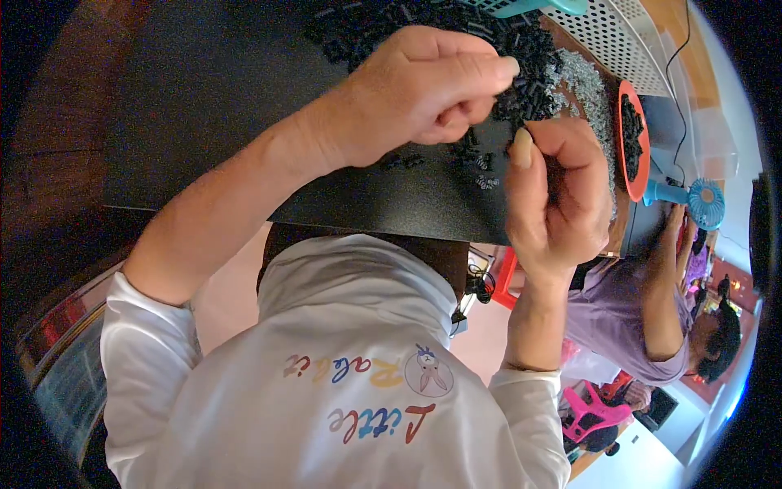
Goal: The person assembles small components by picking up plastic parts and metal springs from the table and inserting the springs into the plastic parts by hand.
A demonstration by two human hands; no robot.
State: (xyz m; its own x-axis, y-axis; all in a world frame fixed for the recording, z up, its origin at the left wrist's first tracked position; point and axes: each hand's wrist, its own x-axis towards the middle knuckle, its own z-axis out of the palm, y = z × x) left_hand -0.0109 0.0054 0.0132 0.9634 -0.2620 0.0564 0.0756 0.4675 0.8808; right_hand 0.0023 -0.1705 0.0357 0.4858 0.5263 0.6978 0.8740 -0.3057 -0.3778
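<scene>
The left hand (423, 85) is curled nearly closed, thumb pressed toward the bent forefinger as if pinching something small; whatever sits in that pinch is too tiny to make out. The right hand (558, 191) is also folded in, fingers bent toward the palm with the thumb raised, and I cannot tell whether it grips anything. Both hover over the heap of small black cylindrical plastic pieces (497, 49) spread on the matte black tabletop (204, 106); the heap lies just beyond the fingertips, with a few strays (481, 163) scattered between the hands.

The likely risks: a piece that small could slip from a fingertip pinch and vanish against the dark surface, or a sleeve or wrist could sweep loose pieces over the near table edge.

Farther right sit a pile of pale grey pieces (590, 94), an orange-rimmed shallow dish (648, 138), a small blue fan (705, 202), and a co-worker in a lilac shirt (619, 310).
</scene>
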